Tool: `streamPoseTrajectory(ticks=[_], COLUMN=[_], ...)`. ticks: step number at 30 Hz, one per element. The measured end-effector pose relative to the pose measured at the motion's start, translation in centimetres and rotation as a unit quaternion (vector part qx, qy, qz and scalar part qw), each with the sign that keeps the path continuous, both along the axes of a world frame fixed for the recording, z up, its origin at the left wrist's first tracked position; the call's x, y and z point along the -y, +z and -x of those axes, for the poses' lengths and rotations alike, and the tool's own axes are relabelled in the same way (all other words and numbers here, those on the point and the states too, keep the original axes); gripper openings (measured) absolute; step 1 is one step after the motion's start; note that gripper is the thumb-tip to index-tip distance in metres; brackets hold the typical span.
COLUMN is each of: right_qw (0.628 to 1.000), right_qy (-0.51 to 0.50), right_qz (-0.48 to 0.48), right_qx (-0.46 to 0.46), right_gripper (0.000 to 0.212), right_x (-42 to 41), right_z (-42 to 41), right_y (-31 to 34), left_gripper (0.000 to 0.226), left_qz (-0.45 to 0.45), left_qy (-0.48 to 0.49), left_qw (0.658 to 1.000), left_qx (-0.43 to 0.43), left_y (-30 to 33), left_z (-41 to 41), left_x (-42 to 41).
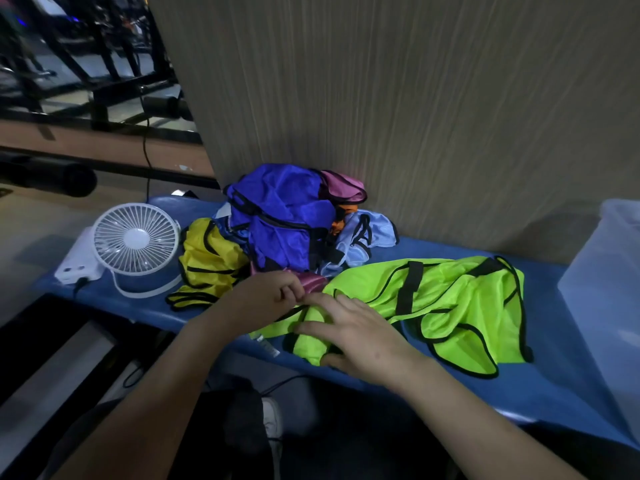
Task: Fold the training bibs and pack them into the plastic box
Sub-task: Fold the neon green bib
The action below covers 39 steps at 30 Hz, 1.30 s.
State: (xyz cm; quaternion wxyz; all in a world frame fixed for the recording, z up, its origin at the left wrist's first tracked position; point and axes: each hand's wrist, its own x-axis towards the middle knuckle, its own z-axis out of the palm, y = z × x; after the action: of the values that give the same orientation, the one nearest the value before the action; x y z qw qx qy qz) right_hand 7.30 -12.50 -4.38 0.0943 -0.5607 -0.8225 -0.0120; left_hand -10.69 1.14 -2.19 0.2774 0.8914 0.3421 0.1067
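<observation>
A neon green bib (450,306) with black trim lies spread and crumpled on the blue bench (540,386). My left hand (270,294) pinches the bib's black edge at its left end with curled fingers. My right hand (360,332) lies flat on the green cloth just beside it, fingers spread. Behind them sits a pile of bibs: a dark blue one (280,216) on top, a yellow one (211,261) at the left, a pink one (343,187), a light blue one (367,237) and a bit of orange. The translucent plastic box (606,289) stands at the right edge.
A small white desk fan (136,242) stands on the bench's left end, with a white power bank (78,263) and cable beside it. A grey wall panel (415,116) rises right behind the bench. Dark gym equipment fills the far left.
</observation>
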Motion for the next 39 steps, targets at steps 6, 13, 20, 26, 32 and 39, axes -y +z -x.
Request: streamPoseTrajectory(ticks=[6, 13, 20, 26, 32, 39], right_qw=[0.999, 0.970, 0.887, 0.776, 0.778, 0.809], right_qy=[-0.015, -0.093, -0.161, -0.184, -0.192, -0.255], right_qz=[-0.009, -0.073, -0.096, -0.062, -0.111, -0.170], right_qx=[-0.035, -0.211, -0.421, -0.600, -0.588, -0.502], right_gripper=[0.037, 0.015, 0.007, 0.012, 0.036, 0.027], right_x=[-0.3, 0.9, 3.4, 7.0, 9.7, 12.1], right_z=[-0.3, -1.3, -2.8, -2.6, -2.5, -5.1], right_y=[-0.6, 0.8, 3.3, 4.4, 5.2, 6.2], left_gripper=[0.069, 0.028, 0.008, 0.018, 0.020, 0.007], left_qz=[0.009, -0.030, -0.056, 0.028, 0.175, 0.220], left_qy=[0.009, 0.059, 0.060, 0.035, -0.019, -0.051], left_qw=[0.986, 0.990, 0.995, 0.978, 0.927, 0.915], left_qx=[-0.166, -0.124, 0.052, 0.204, 0.331, 0.335], left_y=[0.0, -0.3, 0.2, 1.4, 3.1, 4.7], left_z=[2.4, 2.3, 2.0, 1.3, 0.4, -2.9], left_x=[0.0, -0.3, 1.1, 3.8, 6.5, 8.3])
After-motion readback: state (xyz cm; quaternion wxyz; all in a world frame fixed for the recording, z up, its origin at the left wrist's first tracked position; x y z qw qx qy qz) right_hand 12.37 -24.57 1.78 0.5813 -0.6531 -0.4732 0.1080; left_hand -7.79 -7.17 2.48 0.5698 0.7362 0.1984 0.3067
